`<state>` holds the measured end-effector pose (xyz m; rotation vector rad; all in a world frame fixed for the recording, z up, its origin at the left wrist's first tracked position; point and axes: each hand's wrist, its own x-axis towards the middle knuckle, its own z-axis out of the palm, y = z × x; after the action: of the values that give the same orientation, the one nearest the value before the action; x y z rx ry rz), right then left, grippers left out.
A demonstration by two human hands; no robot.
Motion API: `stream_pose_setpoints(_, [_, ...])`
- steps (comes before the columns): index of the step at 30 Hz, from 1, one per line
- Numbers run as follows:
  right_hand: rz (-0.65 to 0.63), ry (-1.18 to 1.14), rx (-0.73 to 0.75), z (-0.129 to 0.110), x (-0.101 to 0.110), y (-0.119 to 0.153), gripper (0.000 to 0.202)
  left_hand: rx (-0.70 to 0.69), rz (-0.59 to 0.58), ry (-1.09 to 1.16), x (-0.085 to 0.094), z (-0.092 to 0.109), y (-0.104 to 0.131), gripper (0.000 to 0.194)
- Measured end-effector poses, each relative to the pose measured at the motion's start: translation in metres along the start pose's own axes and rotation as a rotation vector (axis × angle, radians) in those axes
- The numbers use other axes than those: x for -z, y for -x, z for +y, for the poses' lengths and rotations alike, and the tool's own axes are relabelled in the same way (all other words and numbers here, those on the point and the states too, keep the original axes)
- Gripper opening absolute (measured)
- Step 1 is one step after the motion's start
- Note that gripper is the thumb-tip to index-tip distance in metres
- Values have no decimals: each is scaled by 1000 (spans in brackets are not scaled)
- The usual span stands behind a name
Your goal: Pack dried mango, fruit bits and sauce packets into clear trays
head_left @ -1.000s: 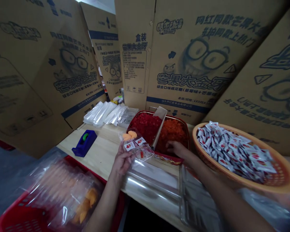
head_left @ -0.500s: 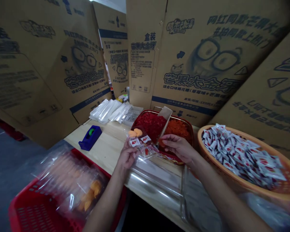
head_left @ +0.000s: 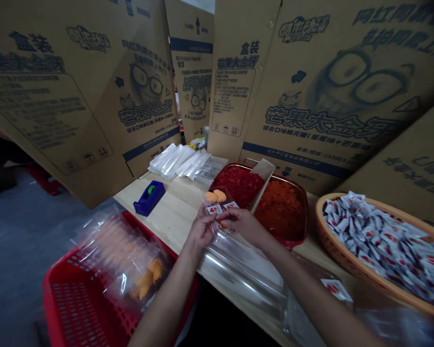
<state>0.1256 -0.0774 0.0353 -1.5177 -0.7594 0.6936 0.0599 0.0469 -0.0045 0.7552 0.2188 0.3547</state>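
My left hand [head_left: 201,230] is closed on the near edge of a clear plastic bag [head_left: 207,202]. In the bag are orange candies [head_left: 215,196] at the far end and small white sachets [head_left: 214,209] with red print. My right hand [head_left: 246,226] pinches a small orange-red piece [head_left: 223,223] right over the bag's near end, partly hidden by the fingers. Behind the hands stands a red tray [head_left: 305,217] with red bits [head_left: 238,182] on the left and orange bits [head_left: 281,207] on the right, split by an upright divider [head_left: 265,180].
An orange basket [head_left: 323,231] full of sachets stands at right. At lower left, a red basket [head_left: 58,299] carries filled bags [head_left: 123,255]. A blue tape dispenser [head_left: 149,198] and stacked clear bags [head_left: 173,160] lie on the table. Cardboard boxes [head_left: 238,106] wall the back.
My right hand has moved left from the orange side of the tray to the bag, with an orange-red piece in its fingers. The view has turned slightly left.
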Motion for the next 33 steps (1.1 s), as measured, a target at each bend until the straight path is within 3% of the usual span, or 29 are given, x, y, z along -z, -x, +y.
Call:
stream_pose_setpoints(13, [93,-46,-25,4,13,1,28,8,-26,51,0,0,1,68])
stream_pose_setpoints(18, [215,231,97,5,27,1,15,25,-24,61,-1,1,0,68])
stream_pose_setpoints(24, [161,530,245,9,29,3,18,22,-10,54,-2,0,-1,68])
stream_pose_setpoints(30, [46,512,278,11,29,2,28,13,-35,38,-3,1,0,70])
stream_pose_setpoints(33, [64,534,314,11,28,1,31,6,-26,43,-1,0,-1,70])
